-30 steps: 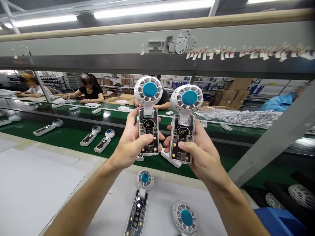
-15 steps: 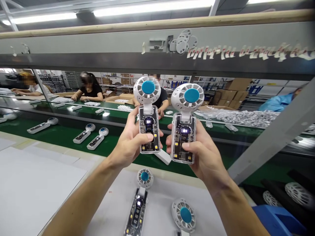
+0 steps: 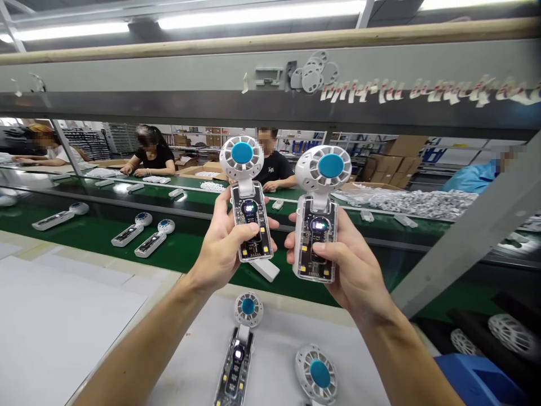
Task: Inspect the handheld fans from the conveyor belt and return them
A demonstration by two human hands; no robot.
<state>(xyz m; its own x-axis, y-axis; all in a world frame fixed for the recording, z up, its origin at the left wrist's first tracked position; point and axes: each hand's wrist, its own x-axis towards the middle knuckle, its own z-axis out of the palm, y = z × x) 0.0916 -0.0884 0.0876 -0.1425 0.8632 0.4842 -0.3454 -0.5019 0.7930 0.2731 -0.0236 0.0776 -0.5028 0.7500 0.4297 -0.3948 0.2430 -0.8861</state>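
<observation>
Bright tube lights [image 3: 262, 17] shine over us, and beyond the green conveyor [image 3: 194, 265] we see shelving, stacked cardboard boxes [image 3: 386, 169] and a grey beam [image 3: 147, 79].

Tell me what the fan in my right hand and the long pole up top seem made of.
The fan in your right hand looks like glossy plastic: its clear front shows the circuit board. The long pole is perhaps wood or bamboo, duller, from its tan, streaky surface.

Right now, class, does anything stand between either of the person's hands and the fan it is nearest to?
Nothing visible does. The left hand directly grips the left fan, and the right hand directly grips the right fan, thumbs on the handles' fronts.
</observation>
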